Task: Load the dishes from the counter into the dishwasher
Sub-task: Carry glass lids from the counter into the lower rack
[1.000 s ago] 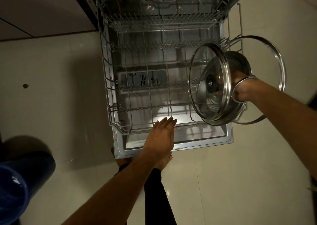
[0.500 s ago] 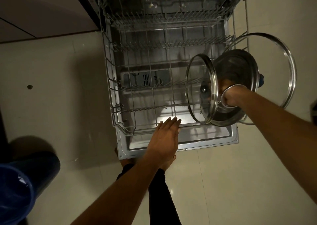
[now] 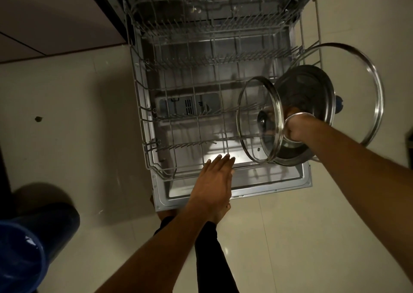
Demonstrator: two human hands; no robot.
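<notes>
The dishwasher's lower wire rack (image 3: 143, 122) is pulled out over the open door (image 3: 274, 186) and holds no dishes. My right hand (image 3: 295, 127) grips a bunch of lids over the rack's right side: a small glass lid (image 3: 252, 140) tilted nearly on edge, a steel lid (image 3: 308, 91) behind it, and a large glass lid (image 3: 366, 96) hanging out past the rack's right edge. My left hand (image 3: 214, 181) lies flat with straight fingers on the rack's front rim.
The upper rack (image 3: 201, 17) sits further back with food bits on it. A blue bin (image 3: 26, 248) stands at the lower left. My leg and foot (image 3: 214, 243) are below the door's front edge. Pale floor tiles lie on both sides.
The small glass lid has turned from facing me to nearly edge-on and sunk slightly toward the rack. My left hand has stayed on the rack's front rim.
</notes>
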